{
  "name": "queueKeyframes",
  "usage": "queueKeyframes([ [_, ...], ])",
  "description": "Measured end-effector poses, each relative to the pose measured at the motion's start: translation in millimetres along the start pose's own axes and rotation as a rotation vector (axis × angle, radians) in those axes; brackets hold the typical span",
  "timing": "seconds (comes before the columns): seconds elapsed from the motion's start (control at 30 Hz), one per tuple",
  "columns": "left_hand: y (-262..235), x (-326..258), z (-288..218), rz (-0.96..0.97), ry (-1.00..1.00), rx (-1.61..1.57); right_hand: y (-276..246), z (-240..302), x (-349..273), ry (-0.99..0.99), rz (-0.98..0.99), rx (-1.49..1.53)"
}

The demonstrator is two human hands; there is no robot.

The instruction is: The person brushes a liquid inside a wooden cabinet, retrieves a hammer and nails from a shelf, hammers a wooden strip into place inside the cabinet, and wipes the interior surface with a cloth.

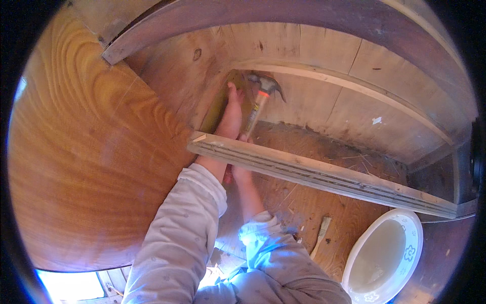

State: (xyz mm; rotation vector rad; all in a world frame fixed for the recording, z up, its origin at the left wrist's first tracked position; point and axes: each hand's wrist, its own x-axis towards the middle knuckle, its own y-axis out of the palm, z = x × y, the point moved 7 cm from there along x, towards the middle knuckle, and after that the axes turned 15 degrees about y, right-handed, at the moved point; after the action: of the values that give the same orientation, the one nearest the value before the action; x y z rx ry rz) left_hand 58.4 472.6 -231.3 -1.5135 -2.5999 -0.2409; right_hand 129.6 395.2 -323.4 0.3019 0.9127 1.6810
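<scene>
My right hand point(239, 173) is closed round the handle of a claw hammer point(256, 107), partly hidden behind a wooden rail point(324, 175). The hammer stands head up, with a dark head, an orange band and its claw curving to the right. My left hand point(234, 106) reaches past the rail to a yellow-green board point(216, 107) in the corner, its thumb raised against it. The fingers look bent round the board, though they are partly hidden and blurred. The hammer head is just right of my left fingertips, near the end of a pale curved strip point(324, 76).
A large wood-grained panel point(91, 152) fills the left. Across the top runs a dark curved beam point(283, 15). A paintbrush point(321, 235) lies on the wooden floor point(283, 195) among splinters. At the lower right stands a white basin point(349, 281) with a flower pattern, holding cloudy liquid.
</scene>
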Motion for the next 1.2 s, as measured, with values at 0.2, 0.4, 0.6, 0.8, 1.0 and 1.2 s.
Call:
queueKeyframes([
  [0.2,4.8,-0.5,1.8,0.126,0.023,-0.048,-5.0,4.1,4.6,0.185,0.082,-0.224],
  [0.4,-9.4,0.2,-5.1,0.189,0.042,-0.063,14.0,24.4,-11.6,0.175,0.125,-0.212],
  [0.6,4.6,1.3,-1.0,0.133,0.011,-0.085,-8.0,13.8,6.4,0.257,0.094,-0.286],
  [0.8,18.8,4.6,5.0,0.133,0.03,-0.076,-18.5,26.2,24.4,-0.14,-0.038,-0.428],
  [1.0,6.0,6.4,22.6,-0.11,0.088,-0.187,-52.6,29.4,-47.6,0.297,0.174,-0.12],
  [1.2,36.3,-51.3,48.5,0.641,0.46,1.522,-120.0,37.7,-121.1,0.46,-0.066,0.028],
])
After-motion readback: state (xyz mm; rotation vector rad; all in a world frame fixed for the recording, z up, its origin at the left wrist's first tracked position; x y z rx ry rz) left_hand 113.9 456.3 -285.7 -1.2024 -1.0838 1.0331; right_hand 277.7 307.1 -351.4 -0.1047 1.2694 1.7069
